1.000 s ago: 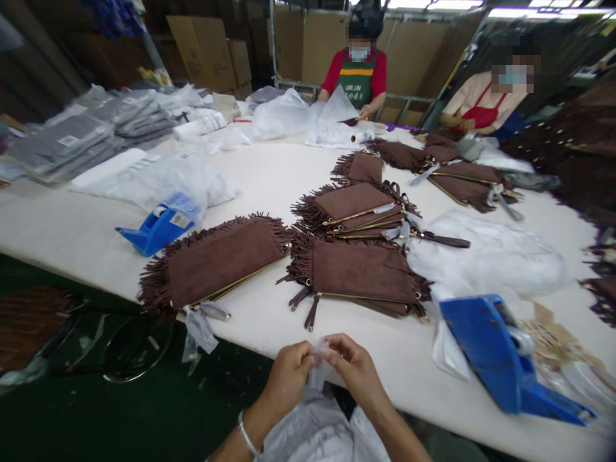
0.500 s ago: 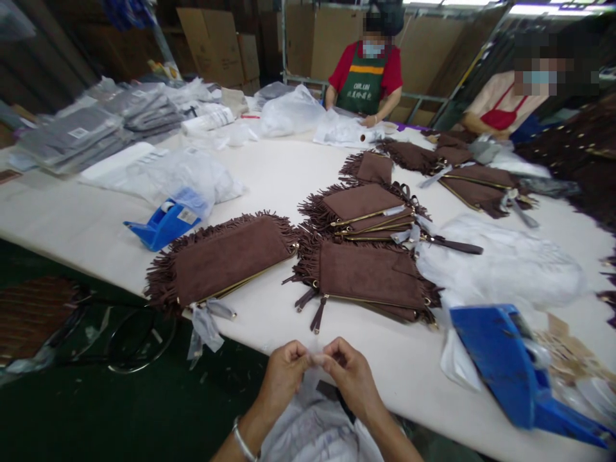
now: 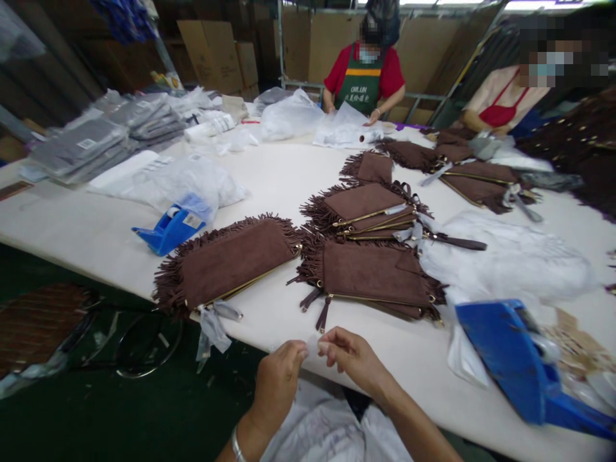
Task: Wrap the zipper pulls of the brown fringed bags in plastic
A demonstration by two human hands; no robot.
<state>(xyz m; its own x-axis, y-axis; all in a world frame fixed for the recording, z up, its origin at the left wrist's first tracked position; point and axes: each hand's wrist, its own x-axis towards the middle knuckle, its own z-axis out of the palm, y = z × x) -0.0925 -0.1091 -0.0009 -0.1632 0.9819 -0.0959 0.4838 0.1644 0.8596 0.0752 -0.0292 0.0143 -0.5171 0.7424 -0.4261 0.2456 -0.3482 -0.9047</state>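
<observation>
My left hand (image 3: 279, 382) and my right hand (image 3: 350, 358) meet at the near edge of the white table (image 3: 289, 179). Both pinch a small piece of clear tape or thin plastic (image 3: 312, 346) between their fingertips. White plastic wrapping (image 3: 317, 430) lies bunched in my lap below them. Just beyond my hands lie two brown fringed suede bags, one to the left (image 3: 231, 263) and a stack to the right (image 3: 373, 276). More fringed bags (image 3: 366, 205) are piled behind those.
A blue tape dispenser (image 3: 510, 359) sits at the right, and a smaller blue one (image 3: 168, 230) at the left. Clear plastic bags (image 3: 505, 256) and grey packed stacks (image 3: 96, 135) cover other parts. Two masked people (image 3: 366, 77) work at the far side.
My hands have stayed together at the table edge, with the pinched piece lifted slightly and pulled a little apart. The view has shifted slightly.
</observation>
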